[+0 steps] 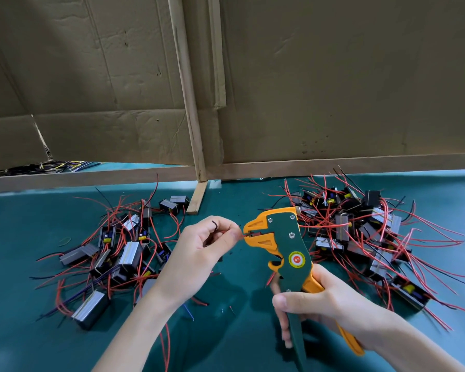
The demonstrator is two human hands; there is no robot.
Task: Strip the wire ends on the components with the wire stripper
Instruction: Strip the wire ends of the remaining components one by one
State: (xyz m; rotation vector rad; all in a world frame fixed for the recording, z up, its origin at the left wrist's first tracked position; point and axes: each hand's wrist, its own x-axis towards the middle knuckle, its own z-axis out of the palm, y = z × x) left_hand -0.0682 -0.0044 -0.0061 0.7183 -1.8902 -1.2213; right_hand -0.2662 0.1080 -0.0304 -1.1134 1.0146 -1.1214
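- A green mat (pixel 24 264) covers the table, and creased cardboard sheets (pixel 333 76) stand as a wall along its far edge.
- A short wooden strip (pixel 197 197) lies on the mat at the foot of the cardboard, between two heaps.
- The left pile of components (pixel 129 253) is a tangle of small grey and black blocks trailing red and dark leads.
- The right pile of components (pixel 344 226) is denser, and its leads fan out toward the right edge.
- A few cut wire scraps (pixel 199 302) lie on the mat between the forearms.
- The wire stripper (pixel 293 237) stands upright just left of the right pile, its orange head pointing left.
- The left hand (pixel 196 253) is raised over the mat, with thumb and forefinger pinching a red wire (pixel 241 236) whose tip enters the stripper's mouth.
- A black lead curls above that hand's knuckles.
- Whatever component the wire belongs to is hidden by the palm.
- The right hand (pixel 325 299) wraps all its fingers round the stripper's two handles, thumb across the front.
- It cannot be told how firmly the head bites the wire.
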